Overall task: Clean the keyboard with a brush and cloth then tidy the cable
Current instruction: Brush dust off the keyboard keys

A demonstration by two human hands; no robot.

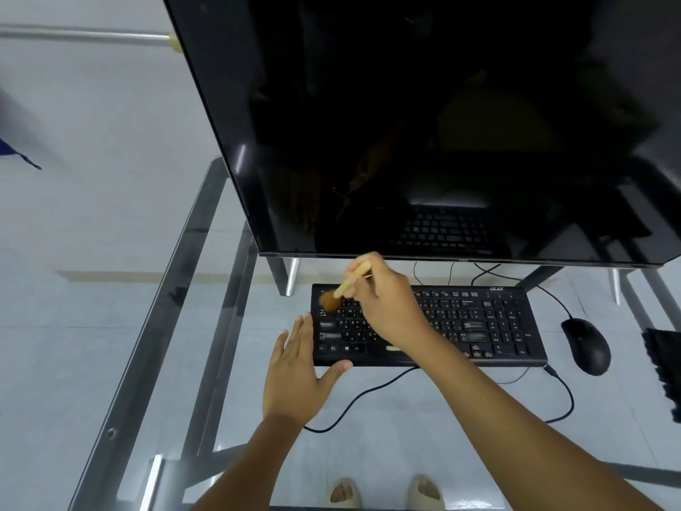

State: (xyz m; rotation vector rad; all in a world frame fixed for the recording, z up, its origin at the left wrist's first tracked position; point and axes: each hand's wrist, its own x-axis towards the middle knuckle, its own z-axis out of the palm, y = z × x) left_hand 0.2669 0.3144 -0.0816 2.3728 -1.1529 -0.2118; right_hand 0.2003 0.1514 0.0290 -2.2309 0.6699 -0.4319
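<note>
The right hand [383, 304] reaches across the keyboard [479, 322] from the 5 o'clock side, its fingers curled round the pale wooden handle of a small brush [341, 291]. The handle slants up toward 1 o'clock out of the fist, and the brown bristle head lies on the keys at the keyboard's far-left corner, blurred. The left hand [298, 374] lies flat with fingers straight and slightly spread, pointing to 12 o'clock; it rests on the glass just beside the keyboard's left end, with the thumb touching the near-left edge of the keyboard. It holds nothing.

The black keyboard sits flat on a glass-topped desk [177, 326] with metal frame bars, directly below the bottom edge of a large dark monitor [423, 123] that fills the upper part of the view. A thin black cable [353, 400] runs from under the keyboard's near edge toward 7 o'clock, loops on the glass near the left wrist. To the keyboard's 3 o'clock, near but apart from it, lies a black mouse [586, 346], with its own cable [565, 392] curving past the keyboard's right end. Farther toward 3 o'clock, at the frame's edge, lies a dark fringed cloth [665, 363], partly cut off. Through the glass at 6 o'clock, two feet in pale sandals [383, 492] stand on a light tiled floor.
</note>
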